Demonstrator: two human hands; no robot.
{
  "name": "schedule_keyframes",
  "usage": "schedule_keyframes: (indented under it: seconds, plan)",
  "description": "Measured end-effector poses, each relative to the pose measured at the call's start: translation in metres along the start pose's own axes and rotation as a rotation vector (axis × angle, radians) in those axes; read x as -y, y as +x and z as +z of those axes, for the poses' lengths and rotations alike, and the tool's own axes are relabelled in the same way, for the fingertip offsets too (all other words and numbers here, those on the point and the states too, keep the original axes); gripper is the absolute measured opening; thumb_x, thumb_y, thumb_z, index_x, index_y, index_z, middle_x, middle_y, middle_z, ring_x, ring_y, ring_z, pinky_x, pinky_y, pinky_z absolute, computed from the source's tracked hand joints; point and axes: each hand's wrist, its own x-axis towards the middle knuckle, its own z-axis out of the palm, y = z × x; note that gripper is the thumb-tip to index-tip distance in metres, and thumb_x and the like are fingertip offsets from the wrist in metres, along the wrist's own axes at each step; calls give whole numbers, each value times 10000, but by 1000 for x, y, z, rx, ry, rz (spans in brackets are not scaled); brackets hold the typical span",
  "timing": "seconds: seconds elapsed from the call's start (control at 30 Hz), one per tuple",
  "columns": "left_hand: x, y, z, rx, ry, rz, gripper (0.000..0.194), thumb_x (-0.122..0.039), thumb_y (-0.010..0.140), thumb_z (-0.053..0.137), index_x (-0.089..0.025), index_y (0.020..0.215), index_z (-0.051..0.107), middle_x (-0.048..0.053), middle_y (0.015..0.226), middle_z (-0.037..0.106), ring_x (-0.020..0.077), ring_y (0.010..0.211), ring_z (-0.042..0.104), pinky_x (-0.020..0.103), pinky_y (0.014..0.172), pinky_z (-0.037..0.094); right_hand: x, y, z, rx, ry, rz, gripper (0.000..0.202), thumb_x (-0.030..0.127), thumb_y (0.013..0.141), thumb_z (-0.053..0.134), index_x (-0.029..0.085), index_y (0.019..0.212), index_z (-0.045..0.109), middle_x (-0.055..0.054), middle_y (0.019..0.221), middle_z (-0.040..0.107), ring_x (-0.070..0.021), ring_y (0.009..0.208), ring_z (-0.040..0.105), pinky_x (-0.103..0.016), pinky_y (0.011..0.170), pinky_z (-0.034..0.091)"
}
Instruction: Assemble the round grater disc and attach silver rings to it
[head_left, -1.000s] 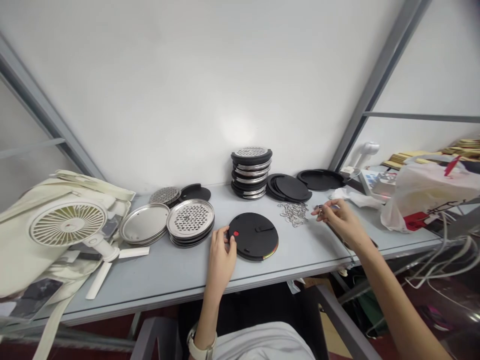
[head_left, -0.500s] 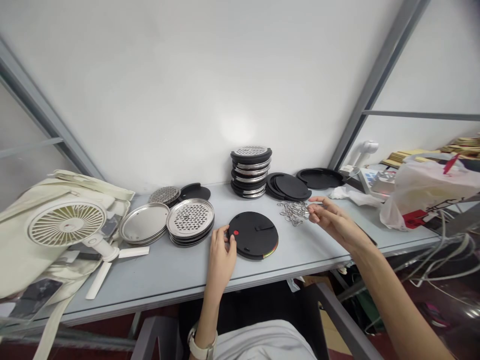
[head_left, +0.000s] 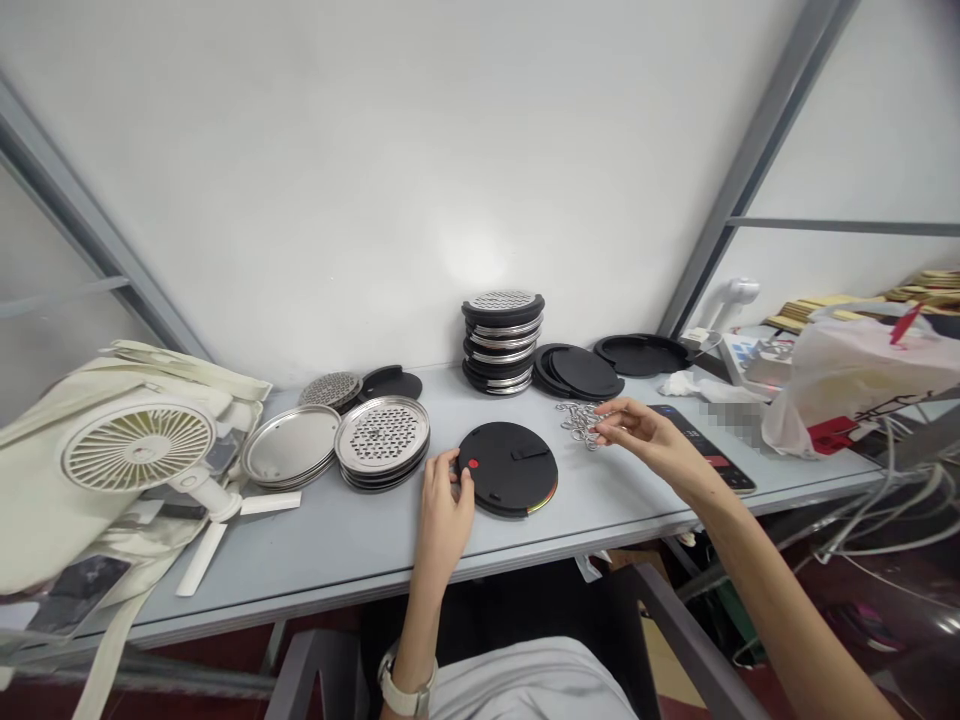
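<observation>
A black round disc (head_left: 517,475) with a red dot and a short raised bar lies flat on the grey table. My left hand (head_left: 442,515) grips its left edge between thumb and fingers. Over a small heap of shiny bent-wire metal pieces (head_left: 576,420), my right hand (head_left: 634,435) is pinched. A small metal wire piece seems to be between its fingertips, though its exact shape is too small to make out. Left of the disc stands a stack of round metal grater plates (head_left: 382,435), with plain metal discs (head_left: 291,445) beside it.
Against the wall rises a tall stack of black and silver discs (head_left: 502,345). Black round lids (head_left: 581,372) lie right of it. A white fan (head_left: 142,450) stands at far left. A phone (head_left: 705,445) and a plastic bag (head_left: 847,380) are at right.
My right hand has moved left and slightly down, closer to the metal pieces, uncovering more of the phone. My left hand and the black disc have stayed in place.
</observation>
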Motion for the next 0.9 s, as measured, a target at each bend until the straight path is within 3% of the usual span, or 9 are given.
schedule_keyframes:
  seconds: [0.1,0.23,0.3,0.4,0.57,0.73,0.83,0.9]
  plan:
    - [0,0,1,-36,15,15,262,-288,877,430,-202,1105,528,96,1075,514,193,941,536,332,771,488,2,-1,11,13,-26,-6,383,507,782,635,206,1012,578,-49,793,655,-213,798,646,-381,808,515]
    - [-17,4,1,-182,132,102,222,-219,844,474,-213,1049,557,90,1075,506,239,1054,474,430,941,404,-3,2,35,23,-15,-47,370,506,763,650,201,971,621,-66,876,686,-226,864,653,-369,822,515]
    - [-29,10,1,-64,130,201,221,-180,840,461,-221,1037,555,78,1057,512,229,1058,475,416,949,396,-10,5,46,13,-28,-77,336,507,786,618,197,911,642,-72,881,698,-233,868,654,-372,811,518]
    - [-44,30,7,235,106,329,174,-196,839,477,-233,988,560,54,1017,538,203,1046,496,359,927,416,-25,10,57,-27,-74,-108,320,489,802,599,189,888,666,-80,904,709,-245,886,650,-398,837,506]
    - [-47,73,32,586,91,532,225,-315,783,594,-219,985,567,42,1012,544,182,957,533,324,876,437,-36,10,63,-73,-100,-177,259,414,830,576,197,927,679,-77,937,704,-234,900,645,-377,827,506]
    - [-44,90,44,701,79,500,286,-407,755,609,-196,911,497,3,853,536,144,763,522,269,689,434,-32,5,63,-137,-185,-228,222,362,870,512,219,984,639,-67,959,686,-220,894,649,-384,831,507]
    - [-44,88,42,691,70,497,296,-426,759,594,-202,915,478,-8,822,529,135,740,507,253,659,414,-32,3,62,-153,-185,-200,267,309,871,504,236,1121,562,-49,942,684,-204,891,654,-378,846,501]
    - [-43,86,40,662,83,529,299,-420,764,588,-208,949,487,-8,824,525,136,742,506,253,665,409,-33,2,61,-157,-223,-188,263,280,855,518,236,1110,562,-43,920,688,-204,879,654,-371,841,498]
